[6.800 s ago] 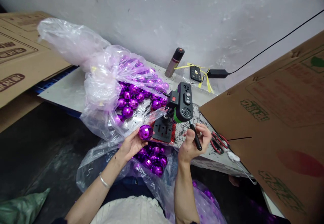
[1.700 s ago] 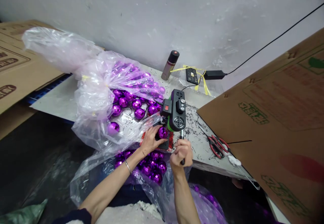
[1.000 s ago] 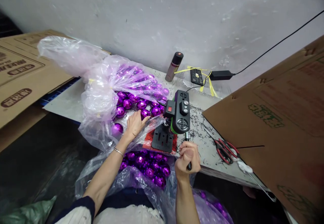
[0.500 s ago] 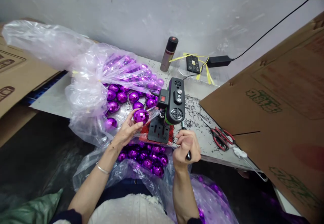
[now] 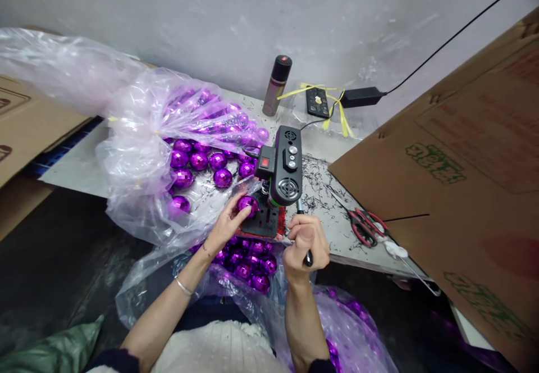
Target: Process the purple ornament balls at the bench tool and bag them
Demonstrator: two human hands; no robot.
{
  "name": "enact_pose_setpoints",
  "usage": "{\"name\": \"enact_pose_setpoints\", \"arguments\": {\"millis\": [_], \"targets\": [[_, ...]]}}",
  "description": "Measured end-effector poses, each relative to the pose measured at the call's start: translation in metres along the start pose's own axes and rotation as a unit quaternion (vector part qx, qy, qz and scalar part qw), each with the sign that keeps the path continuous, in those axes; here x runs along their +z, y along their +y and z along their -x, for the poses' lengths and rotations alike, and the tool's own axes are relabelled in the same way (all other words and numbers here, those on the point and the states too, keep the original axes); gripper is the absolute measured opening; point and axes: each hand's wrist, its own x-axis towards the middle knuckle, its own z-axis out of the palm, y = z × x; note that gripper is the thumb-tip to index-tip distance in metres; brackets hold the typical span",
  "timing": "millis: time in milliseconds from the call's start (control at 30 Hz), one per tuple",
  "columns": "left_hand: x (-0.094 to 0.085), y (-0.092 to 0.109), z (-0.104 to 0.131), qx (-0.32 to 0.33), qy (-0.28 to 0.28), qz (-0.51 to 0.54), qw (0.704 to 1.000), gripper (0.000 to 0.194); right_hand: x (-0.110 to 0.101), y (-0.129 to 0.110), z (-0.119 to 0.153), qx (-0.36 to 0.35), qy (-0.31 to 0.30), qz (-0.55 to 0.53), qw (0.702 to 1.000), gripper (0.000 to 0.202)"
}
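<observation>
the two hands at work at a counter (image 5: 76, 166), seen from above. the left hand (image 5: 226, 224) pinches a faceted purple ball (image 5: 248, 207) between thumb and fingers, holding it over the left part of a slotted black plate (image 5: 260, 225), beside the upper body of a black machine (image 5: 288, 162) with a red switch and two round grilles; whether the ball touches the plate cannot be told. the right hand (image 5: 306, 245) is closed in a fist around the lever handle (image 5: 309, 259), which slants down from the machine's near end. a red sheet (image 5: 281, 222) shows under the plate's edge, and dark shreds (image 5: 315, 193) litter the surface to the right. to the left, a clear plastic bag (image 5: 130, 165) spreads over the counter, with many similar balls (image 5: 199, 160) in and before it; a further group of balls (image 5: 252, 266) lies on plastic at the person's lap. behind the machine, near the wall, stand a dark-capped bottle (image 5: 277, 86) and, beside it, a flat black object (image 5: 316, 102) with yellow ribbon (image 5: 344, 121) and a black adapter (image 5: 361, 97). red-handled scissors (image 5: 365, 228) lie at right, near a large carton (image 5: 471, 165).
</observation>
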Motion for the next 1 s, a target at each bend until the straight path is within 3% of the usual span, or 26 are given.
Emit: {"name": "enact_pose_setpoints", "arguments": {"millis": [200,333,667,1000], "targets": [[0.015,-0.018,0.001,0.103,0.015,-0.169,0.980,0.068,-0.003,0.002,0.002,-0.003,-0.014,-0.004,1.000,0.034],[0.018,-0.020,-0.002,0.160,0.002,-0.227,0.961,0.065,-0.004,0.002,0.002,-0.004,-0.023,0.002,1.000,0.034],[0.036,-0.029,-0.005,0.181,0.006,-0.260,0.948,0.066,-0.004,0.001,0.002,-0.004,-0.018,0.009,1.000,0.034],[0.039,-0.032,-0.006,0.181,-0.008,-0.270,0.946,0.067,-0.001,0.004,0.012,0.005,-0.005,0.012,1.000,0.036]]}}
